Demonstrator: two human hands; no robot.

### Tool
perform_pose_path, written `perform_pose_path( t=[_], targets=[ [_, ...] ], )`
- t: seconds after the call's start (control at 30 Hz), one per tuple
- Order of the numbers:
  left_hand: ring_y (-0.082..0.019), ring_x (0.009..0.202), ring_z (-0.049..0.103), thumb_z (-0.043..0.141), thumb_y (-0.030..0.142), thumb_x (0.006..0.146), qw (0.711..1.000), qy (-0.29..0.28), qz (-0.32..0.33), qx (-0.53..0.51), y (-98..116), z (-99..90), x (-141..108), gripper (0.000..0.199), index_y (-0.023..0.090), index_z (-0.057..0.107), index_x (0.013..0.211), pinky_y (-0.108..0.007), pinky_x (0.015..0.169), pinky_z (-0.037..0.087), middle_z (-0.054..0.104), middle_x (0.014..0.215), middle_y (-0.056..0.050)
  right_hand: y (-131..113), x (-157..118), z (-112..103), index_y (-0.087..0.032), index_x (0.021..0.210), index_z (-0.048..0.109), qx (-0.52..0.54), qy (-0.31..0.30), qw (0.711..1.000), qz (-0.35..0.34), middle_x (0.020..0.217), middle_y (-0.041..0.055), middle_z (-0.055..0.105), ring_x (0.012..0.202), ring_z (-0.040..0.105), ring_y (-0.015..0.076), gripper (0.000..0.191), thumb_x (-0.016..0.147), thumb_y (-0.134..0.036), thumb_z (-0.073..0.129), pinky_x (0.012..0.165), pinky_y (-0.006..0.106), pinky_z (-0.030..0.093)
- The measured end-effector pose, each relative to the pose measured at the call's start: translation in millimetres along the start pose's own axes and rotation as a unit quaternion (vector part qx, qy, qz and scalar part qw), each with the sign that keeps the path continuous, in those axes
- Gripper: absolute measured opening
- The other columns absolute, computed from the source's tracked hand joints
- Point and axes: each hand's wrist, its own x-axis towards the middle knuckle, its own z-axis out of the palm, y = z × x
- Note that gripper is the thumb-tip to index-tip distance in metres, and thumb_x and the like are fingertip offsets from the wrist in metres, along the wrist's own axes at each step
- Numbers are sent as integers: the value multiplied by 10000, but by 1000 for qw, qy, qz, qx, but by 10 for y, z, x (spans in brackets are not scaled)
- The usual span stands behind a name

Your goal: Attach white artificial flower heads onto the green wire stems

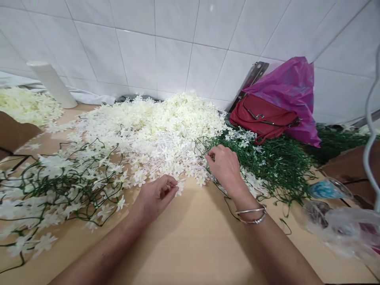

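Observation:
My left hand (157, 196) pinches a small white artificial flower (179, 187) between thumb and fingertips, just above the table. To its right, my right hand (224, 164), with metal bangles at the wrist, has curled fingers at the left edge of a heap of green artificial stems (276, 164). What its fingers grip, if anything, is hidden. In front of both hands spreads a big pile of loose white and cream flowers (178, 122). At the left lies a tangle of green stems with white flowers on them (65, 186).
A red handbag (261, 114) and a purple plastic bag (287, 87) rest against the tiled wall (175, 23). A white cylinder (52, 83) leans at the back left. Clear plastic bags (344, 225) and a white cable (368, 130) are at the right of the wooden table (192, 241).

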Motion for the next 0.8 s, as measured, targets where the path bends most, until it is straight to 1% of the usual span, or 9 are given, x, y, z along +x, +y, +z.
perform_pose_path(
  t=[0.13, 0.23, 0.3, 0.37, 0.4, 0.47, 0.6, 0.7, 0.8],
  targets=[
    [-115, 552, 559, 591, 228, 977, 999, -4, 38, -29, 7, 3, 15, 85, 231, 666, 936, -224, 531, 392, 677, 733, 16, -10, -95, -60, -208, 866, 684, 99, 100, 989, -51, 947, 107, 724, 937, 634, 294, 129, 982, -236, 635, 847, 423, 435],
    [-121, 621, 593, 622, 248, 973, 997, -25, 50, -50, 34, -18, 21, 85, 224, 699, 949, -242, 584, 450, 733, 953, -45, -117, -181, -42, -233, 904, 671, 245, 158, 950, -110, 913, 69, 736, 891, 657, 250, 140, 1024, -245, 599, 867, 409, 481],
    [-132, 643, 594, 657, 310, 975, 996, -26, 23, -79, 41, -38, 13, 130, 235, 724, 1059, -257, 616, 469, 734, 983, -50, -251, -270, 27, -252, 968, 692, 280, 149, 929, -190, 923, 52, 758, 906, 678, 240, 102, 1030, -234, 613, 875, 407, 491],
    [-164, 711, 619, 601, 420, 1022, 988, 2, -31, -153, 26, -54, 5, 266, 237, 721, 1173, -280, 675, 495, 730, 933, -51, -399, -378, 111, -258, 1072, 709, 248, 128, 915, -292, 1038, 57, 777, 976, 679, 231, 170, 1041, -156, 576, 893, 404, 479],
    [-184, 770, 640, 534, 478, 1052, 976, 20, -64, -207, 10, -58, 5, 346, 229, 719, 1203, -294, 717, 512, 730, 924, -60, -466, -432, 148, -245, 1121, 710, 225, 104, 909, -337, 1135, 76, 769, 1036, 673, 229, 206, 1051, -135, 550, 901, 398, 475],
    [-207, 892, 668, 468, 535, 1072, 938, 41, -127, -319, -32, -59, 14, 435, 215, 720, 1222, -313, 813, 537, 744, 981, -83, -564, -518, 202, -195, 1113, 716, 204, 84, 893, -392, 1173, 104, 756, 1021, 659, 219, 205, 1063, -133, 527, 888, 382, 481],
    [-175, 927, 685, 753, 413, 947, 874, 29, -198, -442, -99, -39, 54, 326, 230, 720, 1215, -268, 850, 549, 747, 1019, -59, -604, -562, 237, -174, 1086, 724, 214, 81, 876, -425, 1066, 102, 770, 1014, 651, 229, 202, 1059, -123, 530, 900, 401, 501],
    [-147, 886, 691, 838, 356, 875, 853, 57, -220, -470, -107, -31, 90, 346, 229, 735, 1180, -225, 796, 551, 748, 1001, -42, -562, -526, 222, -199, 1083, 726, 251, 69, 852, -454, 1086, 95, 784, 1097, 661, 228, 198, 1049, -114, 551, 945, 411, 519],
    [-119, 803, 688, 905, 316, 794, 843, 96, -228, -478, -99, -41, 124, 287, 205, 762, 1017, -190, 734, 543, 744, 911, -17, -517, -493, 203, -214, 1093, 725, 277, 67, 829, -481, 1179, 95, 783, 1161, 664, 216, 217, 1048, -101, 546, 977, 410, 531]
  ],
)
